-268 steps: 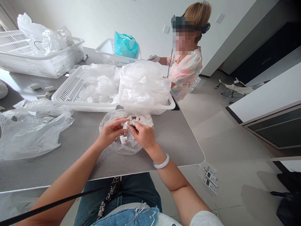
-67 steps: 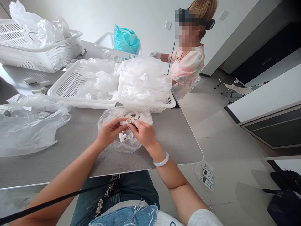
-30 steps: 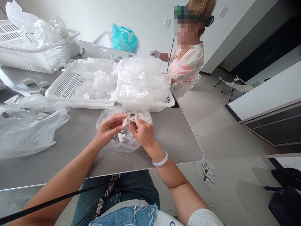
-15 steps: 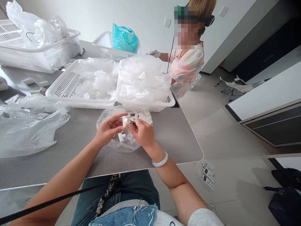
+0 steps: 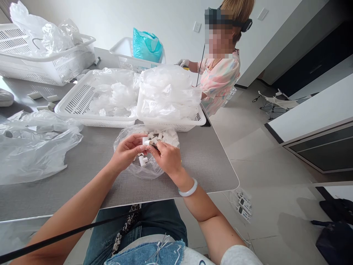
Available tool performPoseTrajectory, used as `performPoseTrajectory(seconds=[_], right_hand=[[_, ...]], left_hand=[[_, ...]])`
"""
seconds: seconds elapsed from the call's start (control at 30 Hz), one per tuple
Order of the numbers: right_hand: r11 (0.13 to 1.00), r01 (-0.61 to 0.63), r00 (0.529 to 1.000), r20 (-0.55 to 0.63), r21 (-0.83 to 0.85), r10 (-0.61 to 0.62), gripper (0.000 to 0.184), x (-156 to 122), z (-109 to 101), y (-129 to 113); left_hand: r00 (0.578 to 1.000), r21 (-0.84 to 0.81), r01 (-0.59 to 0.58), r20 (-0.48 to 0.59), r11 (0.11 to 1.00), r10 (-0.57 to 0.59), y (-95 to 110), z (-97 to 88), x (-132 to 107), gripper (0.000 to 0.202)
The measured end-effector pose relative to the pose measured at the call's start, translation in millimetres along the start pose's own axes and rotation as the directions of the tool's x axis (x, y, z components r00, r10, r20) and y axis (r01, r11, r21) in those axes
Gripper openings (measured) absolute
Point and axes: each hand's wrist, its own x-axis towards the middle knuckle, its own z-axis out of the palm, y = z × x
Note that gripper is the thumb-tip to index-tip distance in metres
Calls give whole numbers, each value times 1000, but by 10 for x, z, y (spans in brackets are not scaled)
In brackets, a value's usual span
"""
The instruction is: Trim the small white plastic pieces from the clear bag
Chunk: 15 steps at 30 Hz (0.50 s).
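Observation:
My left hand (image 5: 127, 153) and my right hand (image 5: 167, 158) meet over a clear plastic bag (image 5: 150, 170) that is heaped with small white plastic pipe fittings (image 5: 162, 136). The left fingers pinch one white fitting (image 5: 146, 141) at its end. The right fingers hold a small dark tool (image 5: 154, 146) against that fitting, and most of the tool is hidden by the fingers. A white T-shaped fitting (image 5: 142, 160) lies on the bag just below my left hand.
Two white slotted baskets (image 5: 74, 103) heaped with clear plastic stand beyond the bag, with another (image 5: 171, 123) beside it. Loose plastic sheeting (image 5: 35, 147) lies on the grey table (image 5: 176, 180) at left. A person (image 5: 219, 75) in a patterned top and one white glove works across the table.
My hands have drawn closer together, and the left hand has turned more palm-down around the fitting. The other person's gloved hand has moved right, partly behind the heaped basket.

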Motion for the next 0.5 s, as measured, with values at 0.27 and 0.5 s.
performPoseTrajectory(seconds=[0.27,0.5], right_hand=[[999,-23,1000,11,35,23,69,5,7,22],[998,-34,998,47,51,32,66,-6,24,5]], left_hand=[[1000,-21,21,-19,1000,-21,29,13,-6,37],[997,-9,-21,-78,1000,20,45,51,-1,30]])
